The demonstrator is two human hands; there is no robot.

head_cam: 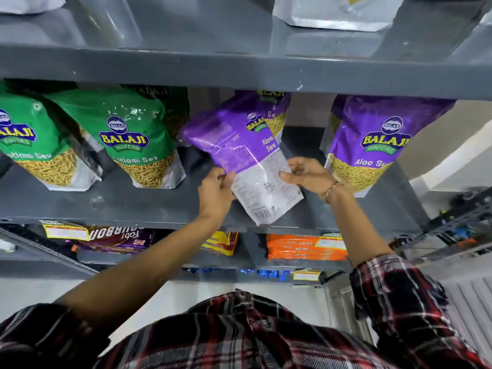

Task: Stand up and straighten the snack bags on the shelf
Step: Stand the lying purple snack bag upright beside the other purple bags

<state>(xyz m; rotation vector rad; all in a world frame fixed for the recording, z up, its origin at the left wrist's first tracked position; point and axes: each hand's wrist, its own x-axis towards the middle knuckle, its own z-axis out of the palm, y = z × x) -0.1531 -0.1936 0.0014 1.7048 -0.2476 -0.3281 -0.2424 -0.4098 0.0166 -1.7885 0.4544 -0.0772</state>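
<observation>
Plaid shirt [266, 336] fills the bottom of the head view, with both bare forearms reaching up from rolled sleeves toward a grey metal shelf [133, 206].

Both hands grasp one purple bag [239, 153], which is tilted, its top leaning left and back, its white lower end toward the shelf's front edge. Its back panel of small print faces the camera. Left hand [215, 194] pinches the bag's lower left edge, thumb on the front and fingers behind. Right hand [306, 175] grips the lower right edge, fingers curled over the white part; a thin bracelet [331, 189] sits on that wrist.

Behind the held bag stands a second purple bag [274, 113], mostly hidden. To the right, apart from the hands, a third purple bag [372, 145] stands upright, front label facing out, and the right wrist lies just in front of its lower left corner. To the left, two green bags [135, 139] and [29, 147] stand upright side by side, leaning slightly.

On the shelf above, silver pouches [338, 14] show only their bases. On the shelf below lie orange packs [306, 249], a yellow pack [221, 243] and a dark biscuit pack [117, 238] with a yellow price tag [66, 231] beside it.
</observation>
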